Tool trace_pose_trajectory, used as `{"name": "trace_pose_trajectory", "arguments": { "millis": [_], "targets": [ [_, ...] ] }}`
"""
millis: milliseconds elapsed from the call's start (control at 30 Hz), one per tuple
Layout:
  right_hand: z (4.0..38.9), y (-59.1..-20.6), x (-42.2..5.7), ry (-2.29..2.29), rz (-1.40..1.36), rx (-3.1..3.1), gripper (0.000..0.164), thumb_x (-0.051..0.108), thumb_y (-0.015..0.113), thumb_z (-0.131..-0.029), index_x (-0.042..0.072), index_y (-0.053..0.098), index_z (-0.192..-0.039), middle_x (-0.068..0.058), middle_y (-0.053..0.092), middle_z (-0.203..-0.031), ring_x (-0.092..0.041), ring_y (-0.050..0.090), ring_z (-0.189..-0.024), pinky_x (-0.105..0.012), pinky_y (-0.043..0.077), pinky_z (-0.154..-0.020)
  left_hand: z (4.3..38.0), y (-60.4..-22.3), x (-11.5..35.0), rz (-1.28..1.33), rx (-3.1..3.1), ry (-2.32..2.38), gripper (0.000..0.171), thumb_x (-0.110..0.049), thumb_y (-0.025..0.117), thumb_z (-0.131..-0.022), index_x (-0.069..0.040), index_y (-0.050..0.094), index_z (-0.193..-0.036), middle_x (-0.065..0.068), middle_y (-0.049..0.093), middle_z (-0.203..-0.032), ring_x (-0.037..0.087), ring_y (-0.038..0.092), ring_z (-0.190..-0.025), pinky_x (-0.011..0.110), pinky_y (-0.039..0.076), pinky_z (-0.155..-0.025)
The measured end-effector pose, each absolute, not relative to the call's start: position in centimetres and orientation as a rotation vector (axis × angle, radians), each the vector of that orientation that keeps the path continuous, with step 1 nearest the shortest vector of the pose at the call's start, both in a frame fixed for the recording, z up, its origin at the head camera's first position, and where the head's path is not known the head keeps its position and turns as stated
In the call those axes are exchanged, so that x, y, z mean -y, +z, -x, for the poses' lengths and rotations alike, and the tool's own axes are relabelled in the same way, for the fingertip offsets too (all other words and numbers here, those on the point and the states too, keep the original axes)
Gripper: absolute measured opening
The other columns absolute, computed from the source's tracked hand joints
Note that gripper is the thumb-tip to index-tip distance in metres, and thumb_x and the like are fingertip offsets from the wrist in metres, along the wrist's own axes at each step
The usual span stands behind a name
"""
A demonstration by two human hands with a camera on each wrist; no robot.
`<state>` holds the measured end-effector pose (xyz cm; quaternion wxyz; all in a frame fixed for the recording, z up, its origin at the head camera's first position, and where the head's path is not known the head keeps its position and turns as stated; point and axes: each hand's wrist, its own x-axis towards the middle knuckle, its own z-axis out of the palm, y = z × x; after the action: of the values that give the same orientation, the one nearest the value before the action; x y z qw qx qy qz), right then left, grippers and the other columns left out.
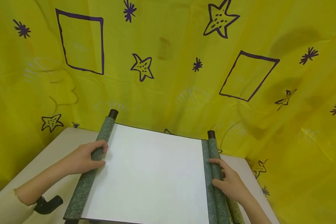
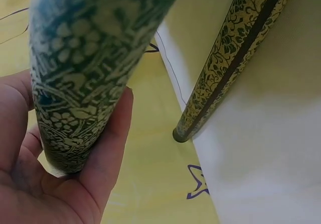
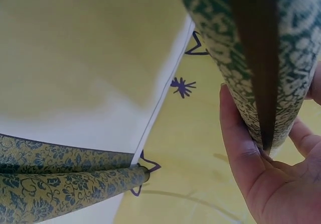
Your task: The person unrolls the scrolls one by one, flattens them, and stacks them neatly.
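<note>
A scroll with a blank white sheet (image 1: 151,174) is spread between my two hands. Green patterned rolls with black end caps run along both sides of it. My left hand (image 1: 85,158) grips the left roll (image 1: 85,186), its thumb and fingers around it. The right roll (image 1: 219,193) is held by my right hand (image 1: 232,180), fingers curled on its outer side. In the right wrist view a brown strip runs along the green roll (image 3: 286,43) in that hand. Much of both palms is hidden in the head view.
A second scroll with gold-and-dark patterned rolls lies below; one gold roll (image 2: 225,58) shows in the left wrist view, another gold roll (image 3: 75,189) in the right. They rest over a white table (image 1: 64,146). Behind hangs a yellow curtain (image 1: 168,40). A black curved object (image 1: 47,205) is by the left sleeve.
</note>
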<state>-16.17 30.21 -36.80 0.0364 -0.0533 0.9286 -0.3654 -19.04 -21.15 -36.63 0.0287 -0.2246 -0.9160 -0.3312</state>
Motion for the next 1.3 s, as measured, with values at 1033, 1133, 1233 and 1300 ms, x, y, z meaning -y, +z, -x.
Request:
{"name": "trace_pose_trajectory", "arguments": {
  "millis": [1033, 1133, 1233, 1300],
  "targets": [
    [15.8, -36.9, -30.9, -1.064, 0.077, -2.874, 0.067, 0.004, 0.066, -0.087, 0.027, 0.044, -0.146, -0.021, 0.031, -0.159, -0.038, 0.062, -0.096, -0.032, 0.046, -0.06, 19.4, -37.3, 22.6, 0.664, 2.853, -0.958, 0.026, -0.007, 0.073, -0.082, -0.017, 0.051, -0.092, -0.002, 0.05, -0.082, 0.01, 0.037, -0.063, 0.027, 0.031, -0.06],
    [15.7, -37.1, -30.9, -1.038, 0.09, -2.891, 0.067, 0.004, 0.067, -0.087, 0.025, 0.045, -0.146, -0.022, 0.033, -0.158, -0.049, 0.052, -0.122, -0.034, 0.049, -0.07, 19.3, -37.5, 22.8, 0.667, 2.858, -0.972, 0.022, -0.008, 0.071, -0.084, -0.017, 0.052, -0.092, -0.003, 0.049, -0.08, 0.009, 0.035, -0.059, 0.027, 0.031, -0.058],
    [15.7, -37.2, -31.0, -1.044, 0.079, -2.883, 0.067, 0.004, 0.067, -0.086, 0.025, 0.045, -0.145, -0.022, 0.034, -0.157, -0.047, 0.055, -0.119, -0.034, 0.048, -0.068, 19.3, -37.6, 23.0, 0.677, 2.859, -0.953, 0.018, -0.009, 0.069, -0.085, -0.018, 0.054, -0.091, -0.004, 0.051, -0.08, 0.008, 0.035, -0.059, 0.027, 0.032, -0.059],
    [15.8, -37.3, -31.0, -1.056, 0.068, -2.876, 0.067, 0.003, 0.067, -0.086, 0.025, 0.045, -0.145, -0.021, 0.034, -0.158, -0.045, 0.056, -0.117, -0.033, 0.046, -0.065, 19.4, -37.7, 23.0, 0.681, 2.855, -0.935, 0.017, -0.009, 0.069, -0.086, -0.019, 0.055, -0.09, -0.005, 0.052, -0.08, 0.008, 0.035, -0.06, 0.027, 0.032, -0.058]
  ]
}}
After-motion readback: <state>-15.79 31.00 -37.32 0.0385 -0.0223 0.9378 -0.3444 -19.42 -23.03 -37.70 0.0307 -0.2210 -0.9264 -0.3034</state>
